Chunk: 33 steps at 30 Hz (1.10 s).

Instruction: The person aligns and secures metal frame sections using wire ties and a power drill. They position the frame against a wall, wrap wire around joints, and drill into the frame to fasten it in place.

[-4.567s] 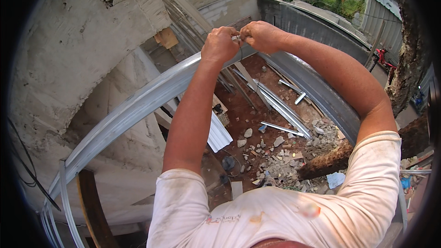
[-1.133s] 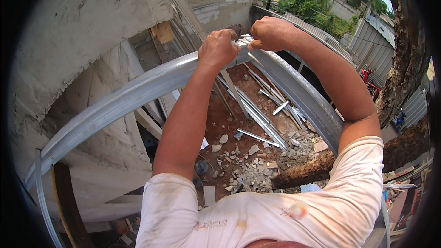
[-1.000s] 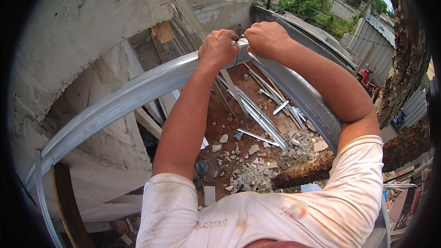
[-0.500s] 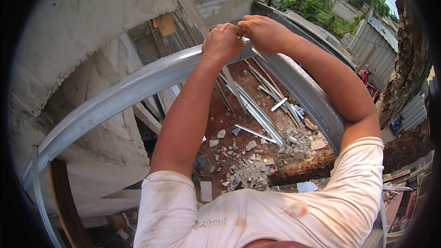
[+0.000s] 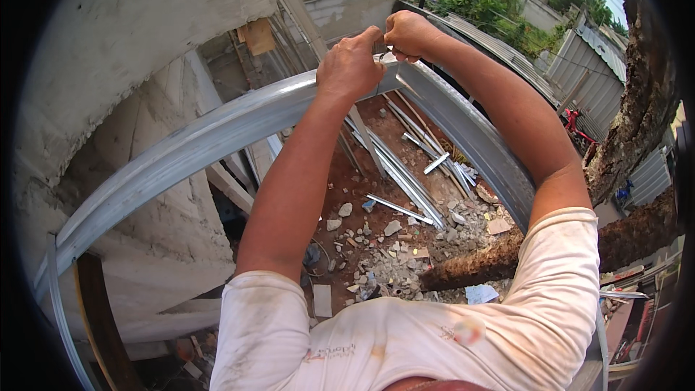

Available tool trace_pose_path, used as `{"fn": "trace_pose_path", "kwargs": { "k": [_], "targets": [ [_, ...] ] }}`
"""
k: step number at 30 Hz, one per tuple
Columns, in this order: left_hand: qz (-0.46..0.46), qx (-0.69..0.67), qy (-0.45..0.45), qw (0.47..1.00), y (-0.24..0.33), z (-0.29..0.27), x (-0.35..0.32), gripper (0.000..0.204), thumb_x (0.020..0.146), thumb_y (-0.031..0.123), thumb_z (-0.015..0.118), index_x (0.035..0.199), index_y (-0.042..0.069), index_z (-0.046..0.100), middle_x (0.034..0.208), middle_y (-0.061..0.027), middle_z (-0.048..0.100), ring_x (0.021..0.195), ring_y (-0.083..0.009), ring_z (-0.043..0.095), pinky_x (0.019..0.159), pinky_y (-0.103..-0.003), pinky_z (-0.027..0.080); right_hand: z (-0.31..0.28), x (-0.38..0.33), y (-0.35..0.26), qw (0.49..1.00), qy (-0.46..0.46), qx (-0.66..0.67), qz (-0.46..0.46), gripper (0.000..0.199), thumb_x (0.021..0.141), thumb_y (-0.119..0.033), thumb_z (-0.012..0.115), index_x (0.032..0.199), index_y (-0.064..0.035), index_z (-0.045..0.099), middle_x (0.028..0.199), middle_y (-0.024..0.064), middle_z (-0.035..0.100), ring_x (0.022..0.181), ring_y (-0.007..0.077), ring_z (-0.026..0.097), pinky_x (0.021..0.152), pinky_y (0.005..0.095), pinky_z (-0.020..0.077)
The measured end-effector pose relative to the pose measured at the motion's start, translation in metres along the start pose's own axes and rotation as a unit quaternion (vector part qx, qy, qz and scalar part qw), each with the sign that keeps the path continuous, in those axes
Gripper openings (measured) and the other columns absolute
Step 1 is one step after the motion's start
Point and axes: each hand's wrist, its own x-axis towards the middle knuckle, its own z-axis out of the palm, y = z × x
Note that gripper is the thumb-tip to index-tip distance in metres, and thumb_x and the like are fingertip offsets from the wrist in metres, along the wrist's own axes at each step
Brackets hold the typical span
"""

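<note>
Both my hands meet at the far corner where two grey metal channels join. My left hand (image 5: 350,65) is closed in a pinch over the end of the left channel (image 5: 184,146). Closed fingers also show on my right hand (image 5: 411,35), just above the right channel (image 5: 470,134). A thin dark strand, perhaps wire, shows faintly between the hands at the joint. What exactly each hand grips is too small and hidden to tell.
Far below lie loose metal strips (image 5: 405,174), rubble (image 5: 394,261) and a fallen log (image 5: 474,264). A rough concrete wall (image 5: 137,43) rises at left. A tree trunk (image 5: 630,108) stands at right, near corrugated sheets (image 5: 590,69).
My right hand has lifted slightly up and right, away from my left hand, opening a gap between them. My left hand stays nearly in place at the joint.
</note>
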Motion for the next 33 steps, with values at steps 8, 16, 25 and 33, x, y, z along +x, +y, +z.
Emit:
{"fn": "trace_pose_path", "kwargs": {
  "k": [8,16,25,33],
  "targets": [
    [0.009,0.007,0.003,1.000,-0.004,0.000,0.000,0.036,0.082,0.027,0.079,0.117,0.025,0.073,0.114,-0.0063,0.072,0.112,-0.0260,0.066,0.094,-0.042,0.053,0.005,-0.017,0.013,0.949,0.179,-0.137,-0.219,0.034,0.090,-0.018,0.068,0.120,-0.0051,0.059,0.103,0.0143,0.062,0.094,0.0280,0.066,0.086,0.0389,0.0547],
    [0.021,-0.001,0.023,1.000,-0.007,0.007,0.003,0.034,0.082,0.025,0.078,0.116,0.027,0.074,0.112,-0.0057,0.073,0.105,-0.0266,0.069,0.090,-0.042,0.055,0.011,-0.033,0.025,0.926,0.118,-0.219,-0.283,0.027,0.080,-0.002,0.067,0.106,-0.0032,0.071,0.118,0.0160,0.056,0.110,0.0339,0.063,0.098,0.0417,0.0514],
    [0.020,0.007,-0.002,1.000,-0.003,-0.002,0.001,0.028,0.081,0.028,0.077,0.109,0.028,0.077,0.107,-0.0074,0.074,0.103,-0.0286,0.070,0.088,-0.042,0.056,-0.014,-0.020,0.014,0.978,-0.139,-0.073,-0.140,0.011,0.077,-0.005,0.061,0.083,-0.0032,0.070,0.063,0.0048,0.055,0.064,0.0162,0.048,0.065,0.0361,0.0435],
    [0.040,0.007,0.021,0.999,-0.011,0.006,0.005,0.031,0.080,0.027,0.079,0.110,0.023,0.075,0.109,-0.0081,0.073,0.107,-0.0293,0.068,0.089,-0.043,0.055,-0.011,-0.025,0.023,0.908,0.016,-0.270,-0.320,0.028,0.079,-0.014,0.076,0.105,-0.0117,0.069,0.104,0.0058,0.054,0.111,0.0225,0.055,0.092,0.0409,0.0485]
  ]
}}
